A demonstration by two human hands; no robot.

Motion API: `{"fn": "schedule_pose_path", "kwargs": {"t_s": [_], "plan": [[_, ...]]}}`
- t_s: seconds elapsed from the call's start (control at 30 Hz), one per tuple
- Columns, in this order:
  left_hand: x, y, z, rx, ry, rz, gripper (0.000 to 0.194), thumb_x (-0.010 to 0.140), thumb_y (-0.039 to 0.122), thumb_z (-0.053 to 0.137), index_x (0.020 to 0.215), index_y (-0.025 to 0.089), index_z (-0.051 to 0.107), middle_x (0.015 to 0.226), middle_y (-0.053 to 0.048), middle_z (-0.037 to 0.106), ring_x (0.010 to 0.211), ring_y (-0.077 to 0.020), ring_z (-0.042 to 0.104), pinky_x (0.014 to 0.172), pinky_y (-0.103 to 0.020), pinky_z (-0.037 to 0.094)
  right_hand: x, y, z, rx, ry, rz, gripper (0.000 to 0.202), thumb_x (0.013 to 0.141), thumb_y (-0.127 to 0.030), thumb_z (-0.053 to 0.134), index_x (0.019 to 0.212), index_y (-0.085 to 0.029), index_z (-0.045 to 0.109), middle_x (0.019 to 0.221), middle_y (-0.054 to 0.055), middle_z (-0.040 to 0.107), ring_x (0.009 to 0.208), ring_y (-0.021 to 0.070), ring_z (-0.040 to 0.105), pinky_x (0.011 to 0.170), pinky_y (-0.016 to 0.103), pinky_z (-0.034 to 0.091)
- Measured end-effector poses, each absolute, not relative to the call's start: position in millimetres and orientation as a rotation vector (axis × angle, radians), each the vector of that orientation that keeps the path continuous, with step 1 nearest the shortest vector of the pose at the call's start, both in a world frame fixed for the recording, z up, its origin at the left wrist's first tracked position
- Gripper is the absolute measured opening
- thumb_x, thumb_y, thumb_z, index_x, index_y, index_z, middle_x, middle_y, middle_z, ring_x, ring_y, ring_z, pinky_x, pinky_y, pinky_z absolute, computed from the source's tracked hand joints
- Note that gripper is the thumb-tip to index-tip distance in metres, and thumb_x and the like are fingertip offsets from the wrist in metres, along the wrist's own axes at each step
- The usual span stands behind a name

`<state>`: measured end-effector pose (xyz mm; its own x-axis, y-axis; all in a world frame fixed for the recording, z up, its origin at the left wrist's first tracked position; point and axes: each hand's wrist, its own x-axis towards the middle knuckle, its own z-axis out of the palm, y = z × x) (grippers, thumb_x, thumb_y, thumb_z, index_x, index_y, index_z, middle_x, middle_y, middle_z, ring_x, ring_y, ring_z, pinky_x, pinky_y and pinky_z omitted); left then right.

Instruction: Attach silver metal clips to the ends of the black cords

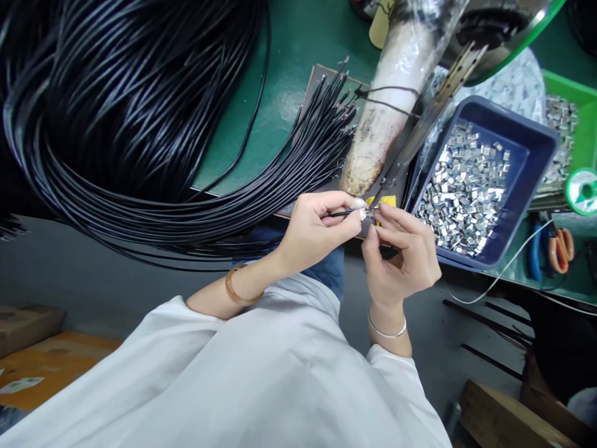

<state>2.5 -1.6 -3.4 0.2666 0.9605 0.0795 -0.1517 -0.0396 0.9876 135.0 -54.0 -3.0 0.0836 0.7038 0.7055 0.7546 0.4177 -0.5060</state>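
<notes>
My left hand (317, 229) is closed in a pinch on the end of a black cable (343, 213), close to the table's front edge. Facing it, my right hand (402, 252) pinches at a small shiny metal piece (372, 212) at the cable's tip; its exact shape is too small to make out. A slim metal arm (420, 134) slants down to just above the fingertips. Beside it hangs a whitish wrapped tube (385, 118), its stained lower end near my left fingers. Something yellow (386, 201) lies behind the fingertips.
A thick bundle of black cables (224, 214) sweeps across the green table (252, 146) from a big heap (140, 81). At right, a blue tray (527, 155) holds many small metal shells, beside a green bin (585, 118), a solder spool (583, 191) and orange-handled pliers (559, 249).
</notes>
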Motion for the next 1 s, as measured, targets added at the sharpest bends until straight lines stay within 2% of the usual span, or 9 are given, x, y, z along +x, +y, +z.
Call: {"fn": "schedule_pose_path", "kwargs": {"t_s": [0.13, 0.23, 0.4, 0.5, 0.67, 1.0], "plan": [[2, 0, -3, 1.251, 0.846, 1.084, 0.013, 0.081, 0.022, 0.064, 0.075, 0.012, 0.070, 0.060, 0.001, 0.055, 0.048, -0.0026, 0.033, 0.042, -0.016, 0.025, 136, -55, -4, -1.303, -1.610, -0.036, 0.021, 0.076, -0.004, 0.067, 0.089, -0.019, 0.060, 0.108, 0.003, 0.072, 0.091, 0.0158, 0.072, 0.075, 0.031, 0.066], [1, -1, -3, 1.268, 0.873, 1.039, 0.013, 0.080, 0.022, 0.063, 0.074, 0.012, 0.069, 0.059, 0.002, 0.053, 0.049, -0.0031, 0.035, 0.043, -0.016, 0.026, 138, -55, -5, -1.314, -1.610, -0.027, 0.020, 0.076, -0.005, 0.068, 0.088, -0.019, 0.060, 0.104, 0.003, 0.073, 0.087, 0.0145, 0.072, 0.071, 0.028, 0.065], [1, -3, -2, 1.305, 0.910, 1.047, 0.013, 0.080, 0.023, 0.064, 0.076, 0.013, 0.069, 0.055, 0.004, 0.046, 0.047, -0.0025, 0.028, 0.042, -0.017, 0.021, 139, -54, -4, -1.350, -1.623, -0.090, 0.019, 0.077, -0.009, 0.069, 0.091, -0.021, 0.064, 0.102, 0.002, 0.073, 0.089, 0.0154, 0.072, 0.071, 0.029, 0.064], [1, -2, 0, 1.333, 0.879, 1.081, 0.012, 0.080, 0.023, 0.064, 0.077, 0.013, 0.070, 0.056, 0.003, 0.049, 0.047, -0.0022, 0.027, 0.042, -0.017, 0.023, 136, -54, -2, -1.346, -1.622, -0.107, 0.021, 0.076, -0.007, 0.070, 0.091, -0.021, 0.065, 0.105, 0.002, 0.072, 0.091, 0.0160, 0.072, 0.074, 0.031, 0.064], [0, -1, 0, 1.261, 0.858, 1.050, 0.010, 0.077, 0.020, 0.065, 0.076, 0.012, 0.071, 0.065, 0.000, 0.061, 0.051, -0.0029, 0.040, 0.045, -0.015, 0.031, 133, -54, -6, -1.307, -1.591, -0.073, 0.019, 0.076, -0.006, 0.068, 0.086, -0.019, 0.060, 0.104, 0.003, 0.072, 0.088, 0.0151, 0.072, 0.073, 0.030, 0.065], [3, 0, 4, 1.126, 0.920, 1.041, 0.010, 0.075, 0.021, 0.068, 0.073, 0.012, 0.071, 0.058, 0.002, 0.058, 0.050, -0.0039, 0.043, 0.047, -0.017, 0.035, 136, -54, 3, -1.349, -1.634, 0.010, 0.020, 0.077, -0.007, 0.065, 0.086, -0.021, 0.055, 0.108, 0.005, 0.071, 0.092, 0.0183, 0.073, 0.073, 0.034, 0.066]]}}
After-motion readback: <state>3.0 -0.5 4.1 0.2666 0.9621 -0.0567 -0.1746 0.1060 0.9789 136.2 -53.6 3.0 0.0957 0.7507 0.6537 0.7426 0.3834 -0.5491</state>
